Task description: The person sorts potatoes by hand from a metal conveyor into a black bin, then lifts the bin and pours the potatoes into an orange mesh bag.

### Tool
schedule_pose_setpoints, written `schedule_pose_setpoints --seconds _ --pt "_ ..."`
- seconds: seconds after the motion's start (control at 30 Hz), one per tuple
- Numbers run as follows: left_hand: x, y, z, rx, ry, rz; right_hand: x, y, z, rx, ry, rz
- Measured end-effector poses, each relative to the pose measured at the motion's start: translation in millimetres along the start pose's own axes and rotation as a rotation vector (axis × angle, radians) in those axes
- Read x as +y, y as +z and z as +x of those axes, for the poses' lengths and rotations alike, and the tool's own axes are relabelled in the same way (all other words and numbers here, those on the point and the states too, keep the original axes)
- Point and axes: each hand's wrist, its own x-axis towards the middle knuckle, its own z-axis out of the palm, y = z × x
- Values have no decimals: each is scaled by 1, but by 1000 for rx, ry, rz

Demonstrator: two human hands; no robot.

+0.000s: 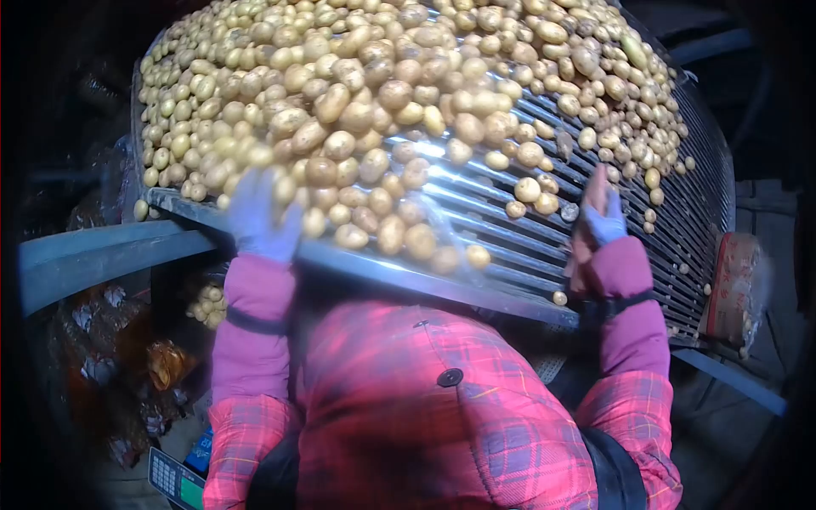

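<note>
My left hand (263, 219), in a pale purple glove, reaches over the near rim of a slatted metal sorting table (501, 246). Its fingers are spread against the heap of potatoes (331, 106), blurred by motion. Several potatoes (391, 234) lie just right of it at the rim. Farther right, my right hand (602, 212) is seen edge-on over the bare slats, fingers stretched away from me. The side facing the heap looks reddish brown, and I cannot tell whether that is the glove's palm or a flat piece against it. A few potatoes (535, 195) lie just left of it.
More potatoes (629, 127) cover the far right slats. A printed red-brown package (729, 285) stands beyond the table's right edge. At lower left are a scale display (174, 480), filled bags (106, 365) and potatoes (206, 306) below the rim. A blue-grey bar (110, 255) runs off left.
</note>
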Motion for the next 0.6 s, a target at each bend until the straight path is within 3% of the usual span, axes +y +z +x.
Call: schedule_pose_setpoints --seconds 0.03,0.13,0.17,0.23,0.3,0.4,0.5,0.53,0.57,0.6 --pt "-12 -1 0 67 27 14 7 44 18 54 -244 164" --pt "-32 -7 5 22 -42 -39 -109 93 -15 -51 -198 388" --pt "-38 -7 12 6 -47 -71 -132 110 -20 4 -252 363" --pt "-45 -4 13 -85 -47 26 -176 133 -24 -133 -421 409" --pt "-51 -3 16 -64 -32 -54 -215 138 -29 -53 -499 305" --pt "-66 -6 23 -17 -34 -31 -259 165 -15 -57 -594 385" --pt "-63 -14 28 -40 -88 -34 -299 177 -5 -170 -482 317" --pt "-62 -14 30 -16 -89 -42 -315 179 -11 -274 -387 515" --pt "-61 -16 30 -11 -96 -38 -320 199 -7 -267 -421 639" --pt "-61 -17 31 -38 -109 -22 -322 212 2 -263 -419 582"
